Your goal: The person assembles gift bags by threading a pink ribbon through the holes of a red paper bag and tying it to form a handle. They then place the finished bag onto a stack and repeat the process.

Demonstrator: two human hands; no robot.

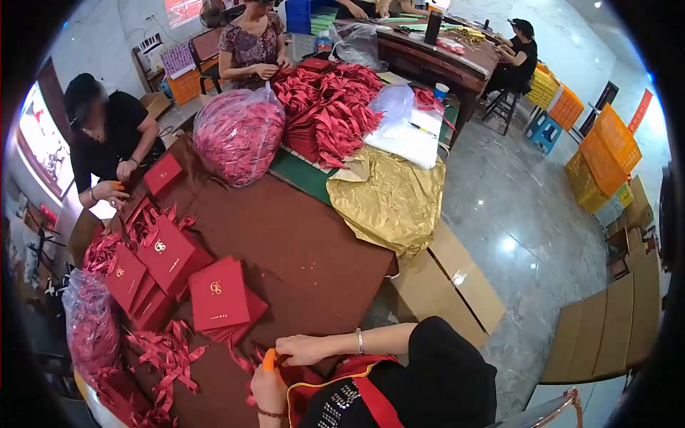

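Close to my body at the table's near edge, my left hand (268,389) and my right hand (303,349) meet with fingers pinched together. An orange finger cover (269,359) is on a left finger. What they pinch is mostly hidden; red ribbon strands (244,361) show just beside the left fingers, and red material (303,375) lies below the right hand. Just beyond my hands stands a stack of red boxes or bags with a gold logo (217,296). More stacked red pieces (171,255) are farther left, beside loose red ribbons (168,360).
A brown table (307,250) spreads before me. Clear sacks of red ribbon (239,135) and a ribbon-topped red pile (332,100) stand across it, near a gold sheet (392,196). A co-worker (107,135) works at left. Flat cardboard (457,282) lies at right.
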